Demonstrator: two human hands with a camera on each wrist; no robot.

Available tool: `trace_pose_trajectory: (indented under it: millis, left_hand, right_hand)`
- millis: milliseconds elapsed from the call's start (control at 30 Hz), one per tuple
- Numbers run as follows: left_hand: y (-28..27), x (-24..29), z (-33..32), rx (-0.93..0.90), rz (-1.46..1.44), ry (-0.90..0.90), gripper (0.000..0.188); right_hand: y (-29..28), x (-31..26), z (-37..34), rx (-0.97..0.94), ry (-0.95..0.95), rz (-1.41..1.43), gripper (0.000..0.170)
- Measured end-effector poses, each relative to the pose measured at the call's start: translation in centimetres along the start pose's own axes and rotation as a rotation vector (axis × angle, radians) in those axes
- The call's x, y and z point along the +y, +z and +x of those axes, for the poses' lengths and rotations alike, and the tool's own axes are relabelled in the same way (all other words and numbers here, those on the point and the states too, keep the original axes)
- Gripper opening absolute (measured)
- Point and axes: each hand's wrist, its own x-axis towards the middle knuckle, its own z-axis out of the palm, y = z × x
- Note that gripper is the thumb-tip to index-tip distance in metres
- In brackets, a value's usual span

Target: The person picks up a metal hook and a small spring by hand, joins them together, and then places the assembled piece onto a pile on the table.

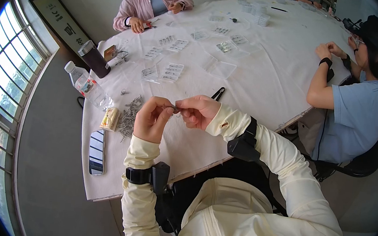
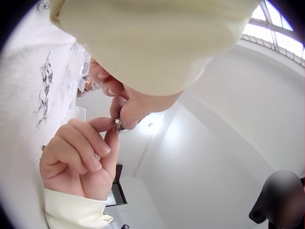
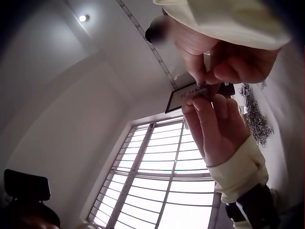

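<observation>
A small silvery metal piece with thin wire parts (image 2: 119,126) is held between the fingertips of both hands, above the near part of the table. My left hand (image 1: 151,119) pinches it between thumb and fingers from the left. From the right, my right hand (image 1: 199,111) pinches it too, its other fingers curled in. The fingertips of the two hands meet at the piece and hide much of it. Just left of my left hand, a pile of similar wiry metal pieces (image 1: 129,118) lies on the white cloth.
Left of the pile are a tissue pack (image 1: 110,119), a phone (image 1: 97,152), a plastic bottle (image 1: 88,85) and a dark flask (image 1: 94,59). Black tweezers (image 1: 218,93) and clear compartment boxes (image 1: 173,71) lie beyond my hands. People sit across (image 1: 153,2) and at the right (image 1: 351,108).
</observation>
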Motion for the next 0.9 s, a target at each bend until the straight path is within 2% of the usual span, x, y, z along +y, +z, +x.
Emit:
trace_pose_trajectory:
  millis: [200, 600, 700, 767, 900]
  left_hand:
    - [-0.1, 0.1, 0.0, -0.037, 0.031, -0.025, 0.004]
    - [-0.1, 0.2, 0.1, -0.05, 0.098, 0.043, 0.005]
    - [0.1, 0.1, 0.0, -0.027, 0.097, 0.05, 0.006]
    - [0.5, 0.5, -0.2, 0.044, -0.012, -0.037, 0.005]
    - [-0.1, -0.6, -0.1, 0.097, -0.162, -0.11, 0.006]
  right_hand:
    - [-0.1, 0.1, 0.1, -0.016, 0.006, 0.009, 0.015]
    - [-0.6, 0.4, 0.4, -0.067, 0.019, 0.003, 0.015]
    - [-0.6, 0.6, 0.6, -0.069, -0.044, 0.019, 0.015]
    - [-0.3, 0.5, 0.3, -0.042, -0.09, 0.003, 0.009]
    - [-0.1, 0.2, 0.1, -0.086, -0.163, -0.057, 0.01]
